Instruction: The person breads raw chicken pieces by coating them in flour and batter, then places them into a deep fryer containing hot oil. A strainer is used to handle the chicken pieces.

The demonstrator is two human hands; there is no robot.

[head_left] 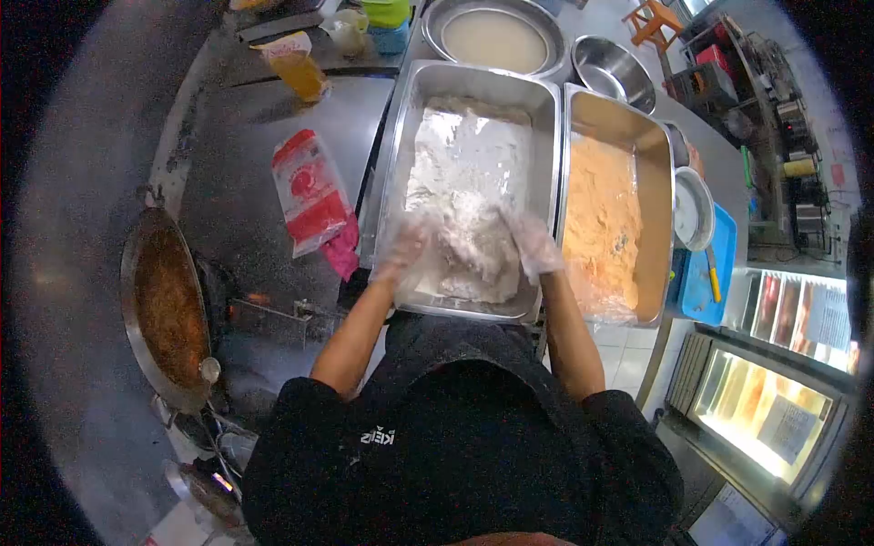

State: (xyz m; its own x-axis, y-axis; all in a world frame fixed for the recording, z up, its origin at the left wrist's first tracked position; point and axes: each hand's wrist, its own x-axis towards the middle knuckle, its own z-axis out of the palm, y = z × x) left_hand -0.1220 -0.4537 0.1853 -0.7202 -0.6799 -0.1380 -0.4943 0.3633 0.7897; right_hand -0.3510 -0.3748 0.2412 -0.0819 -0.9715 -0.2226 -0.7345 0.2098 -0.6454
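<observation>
A deep steel tray [390,173] lies in front of me with white flour [469,196] spread along its bottom. Both hands are in clear plastic gloves and smeared by motion. My left hand [407,240] is over the near left part of the tray, at the flour's edge. On the other side, my right hand [534,244] is by the tray's right wall, its fingers pointing inward to a loose, blurred heap of flour. Their finger shapes do not show clearly. Right beside this tray stands a second steel tray [663,173] with an orange, wet-looking mix [601,218] in it.
Left, a wok [127,282] of brown bubbling oil sits with a ladle [210,369]. A red-and-white packet [309,191] and an oil pouch [296,68] lie on the counter. Behind are a basin of pale liquid [496,41] and a steel bowl [614,71]; right, a blue tray [724,250] with a yellow-handled tool.
</observation>
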